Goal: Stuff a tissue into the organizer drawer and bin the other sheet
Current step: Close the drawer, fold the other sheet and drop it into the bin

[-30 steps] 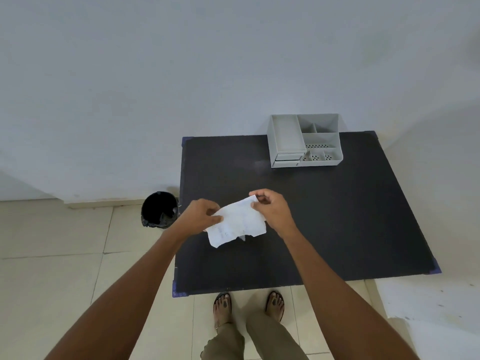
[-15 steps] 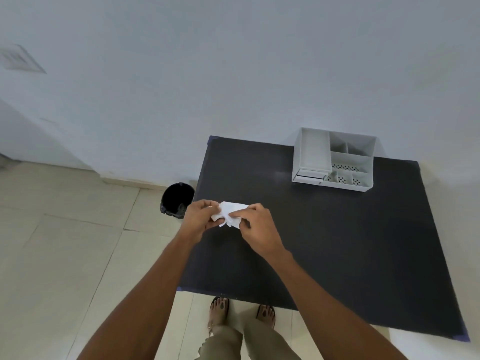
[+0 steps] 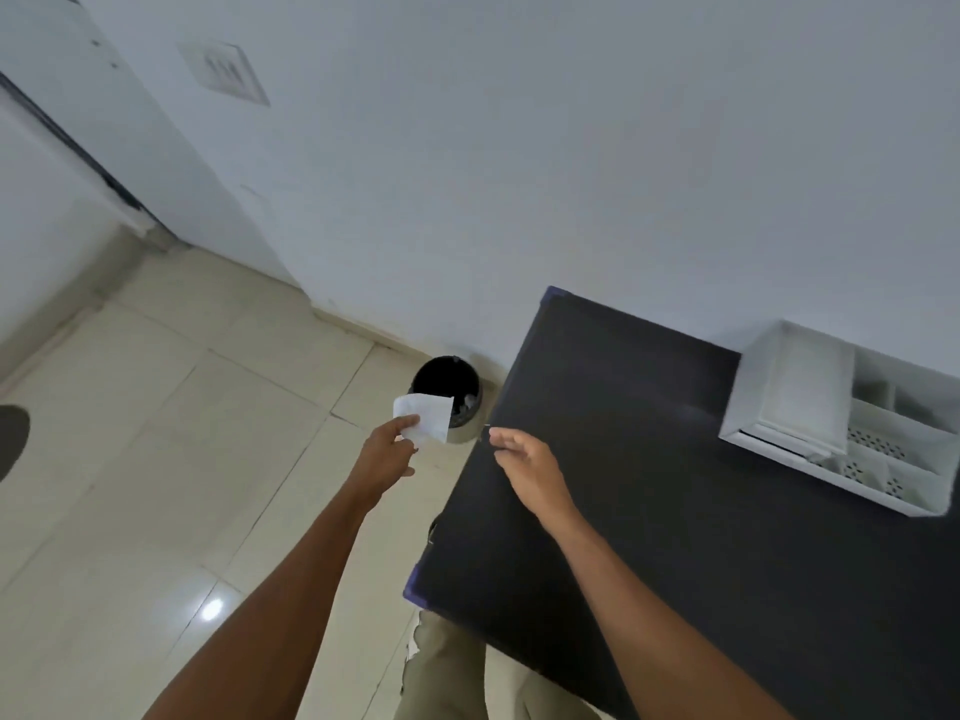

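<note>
My left hand pinches a folded white tissue by its lower edge and holds it over the floor, right in front of the black bin that stands against the wall beside the table. My right hand hovers with fingers apart above the left edge of the black table and holds nothing. The white organizer sits at the table's far right, against the wall; its small drawer at the front looks slightly pulled out.
Pale tiled floor spreads to the left of the table. The white wall runs behind the bin and the table. A dark round object lies at the far left edge of the floor.
My view has swung left toward the bin. My right hand let go of the tissue; my left hand carried it off the table toward the bin.
</note>
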